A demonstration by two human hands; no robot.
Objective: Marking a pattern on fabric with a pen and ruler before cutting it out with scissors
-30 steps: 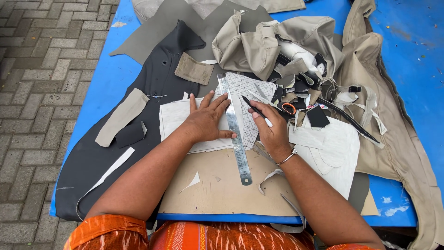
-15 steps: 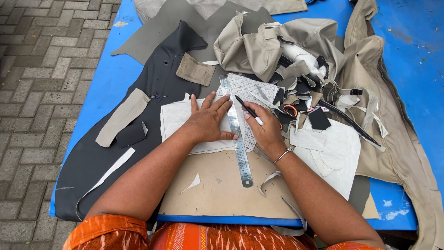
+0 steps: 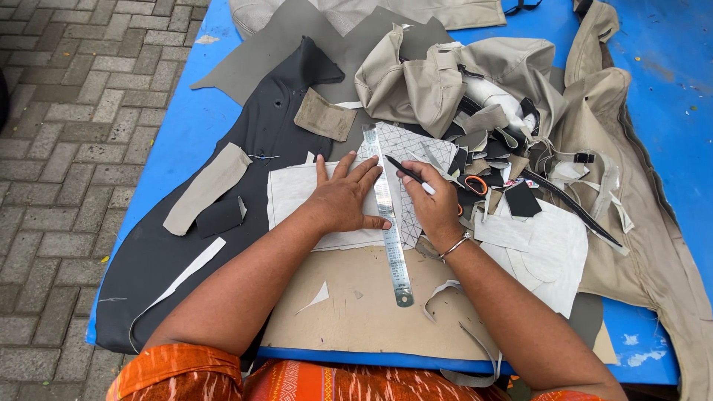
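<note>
Two hands on the job, both over one steel ruler (image 3: 389, 215) that lies lengthwise, running away from the person, on a pale fabric sheet (image 3: 293, 194). Left hand (image 3: 343, 199) is flat, palm down, fingers spread wide; fingertips press the ruler's left edge and pin it and the sheet down. It grips nothing, only presses. Right hand (image 3: 434, 204) is curled closed around a dark pen (image 3: 405, 171), tip angled up-left toward the ruler's right edge, near the upper half. A metal bangle (image 3: 455, 246) sits on that wrist.

Just right of the ruler, partly under it: a white piece with a printed diamond grid (image 3: 420, 152). The ruler's near end overhangs onto a tan cardboard panel (image 3: 356, 308) at the table's front edge, with a few small white offcuts on it.

Right of the right hand: orange-handled scissors (image 3: 473, 184), half buried in a heap of black and beige scraps (image 3: 512, 160). White cut pieces (image 3: 546, 249) lie beside that, nearer the person. A crumpled beige garment (image 3: 438, 74) sits behind the heap, more beige cloth draping down the right side.

Left of the sheet: a big dark grey fabric piece (image 3: 252, 148), carrying a beige strip (image 3: 208, 186), a small khaki patch (image 3: 324, 115) and a thin white strip.

Surface: blue table (image 3: 178, 141). Grey paving-brick ground (image 3: 67, 148) on the left, so it looks like outdoors. Orange patterned clothing at the bottom edge.
</note>
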